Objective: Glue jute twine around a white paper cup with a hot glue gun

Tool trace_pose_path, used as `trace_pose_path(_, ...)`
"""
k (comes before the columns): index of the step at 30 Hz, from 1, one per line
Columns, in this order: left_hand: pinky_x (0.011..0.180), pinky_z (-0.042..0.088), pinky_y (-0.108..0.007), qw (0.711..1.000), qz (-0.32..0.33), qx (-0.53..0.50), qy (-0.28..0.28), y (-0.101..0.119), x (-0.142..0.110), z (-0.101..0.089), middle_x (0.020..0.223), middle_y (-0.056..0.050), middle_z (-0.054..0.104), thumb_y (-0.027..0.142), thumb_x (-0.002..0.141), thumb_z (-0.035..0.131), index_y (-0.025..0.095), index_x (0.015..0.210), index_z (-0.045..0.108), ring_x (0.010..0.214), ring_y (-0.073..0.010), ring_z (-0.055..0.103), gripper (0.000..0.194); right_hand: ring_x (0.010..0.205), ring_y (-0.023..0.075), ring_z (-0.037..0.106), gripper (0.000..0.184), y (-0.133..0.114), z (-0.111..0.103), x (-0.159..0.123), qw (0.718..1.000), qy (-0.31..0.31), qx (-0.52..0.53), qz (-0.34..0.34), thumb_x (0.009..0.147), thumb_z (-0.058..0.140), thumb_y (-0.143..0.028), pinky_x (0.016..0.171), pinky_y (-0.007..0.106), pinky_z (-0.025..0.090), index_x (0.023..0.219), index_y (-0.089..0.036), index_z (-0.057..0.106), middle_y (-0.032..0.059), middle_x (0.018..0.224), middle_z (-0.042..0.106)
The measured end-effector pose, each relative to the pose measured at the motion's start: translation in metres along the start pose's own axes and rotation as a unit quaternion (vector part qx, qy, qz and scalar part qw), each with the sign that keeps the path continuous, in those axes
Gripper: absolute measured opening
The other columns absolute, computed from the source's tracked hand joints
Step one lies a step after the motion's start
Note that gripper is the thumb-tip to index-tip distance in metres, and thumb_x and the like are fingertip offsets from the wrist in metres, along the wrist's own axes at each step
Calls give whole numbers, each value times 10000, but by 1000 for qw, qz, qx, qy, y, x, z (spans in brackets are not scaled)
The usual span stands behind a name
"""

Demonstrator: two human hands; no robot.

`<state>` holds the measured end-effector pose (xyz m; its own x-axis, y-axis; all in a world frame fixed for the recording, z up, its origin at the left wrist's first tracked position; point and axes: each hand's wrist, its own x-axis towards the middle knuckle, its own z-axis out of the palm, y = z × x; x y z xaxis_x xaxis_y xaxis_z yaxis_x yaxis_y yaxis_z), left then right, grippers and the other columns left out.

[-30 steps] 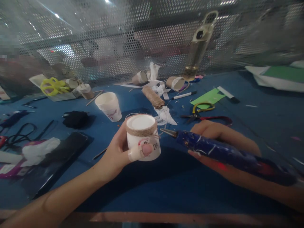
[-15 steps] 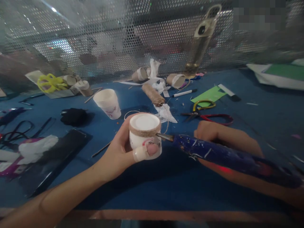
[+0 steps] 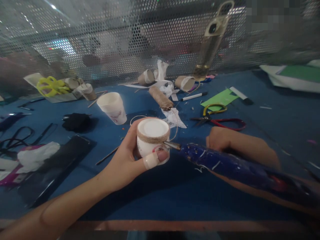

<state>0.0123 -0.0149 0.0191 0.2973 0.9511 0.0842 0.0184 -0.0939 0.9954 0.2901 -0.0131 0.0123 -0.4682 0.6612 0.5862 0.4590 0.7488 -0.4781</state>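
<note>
My left hand (image 3: 130,160) is wrapped round a small white cup (image 3: 152,136), held bottom up above the blue table (image 3: 175,196). A band of brown twine runs round the cup's top edge. My thumb wears a plaster and presses on the cup's front. My right hand (image 3: 225,141) grips a dark blue glue gun (image 3: 225,165). Its metal nozzle touches the cup's right side just below the twine band.
A second white cup (image 3: 112,107) stands behind, beside a twine spool (image 3: 160,98) and torn paper. Scissors (image 3: 216,120), green paper (image 3: 220,98) and a marker (image 3: 193,97) lie at the right. A black phone (image 3: 62,160) and cables lie at the left. Perforated mesh closes off the back.
The glue gun has moved left, and its nozzle now touches the cup. My left hand has lowered and turned the cup slightly.
</note>
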Motion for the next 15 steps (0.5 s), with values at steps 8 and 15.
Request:
trace_pose_path(8, 1000, 582, -290, 999, 49, 16, 5, -6, 2, -4, 1248, -16, 718, 252, 858, 879, 334, 1388, 622, 1129, -209, 694, 594, 574, 101, 504, 223, 3, -6, 2, 1000, 22, -16, -8, 872, 636, -143, 529, 272, 393, 788, -274, 476, -67, 714, 520)
trace_pose_path(15, 995, 569, -269, 998, 52, 18, 9, -5, 2, -1, 1295, -4, 670, 242, 865, 871, 368, 1365, 642, 1149, -194, 677, 564, 581, 83, 514, 273, 8, 4, -1, 998, 43, -41, -31, 955, 615, -149, 530, 265, 382, 770, -267, 453, -76, 704, 521)
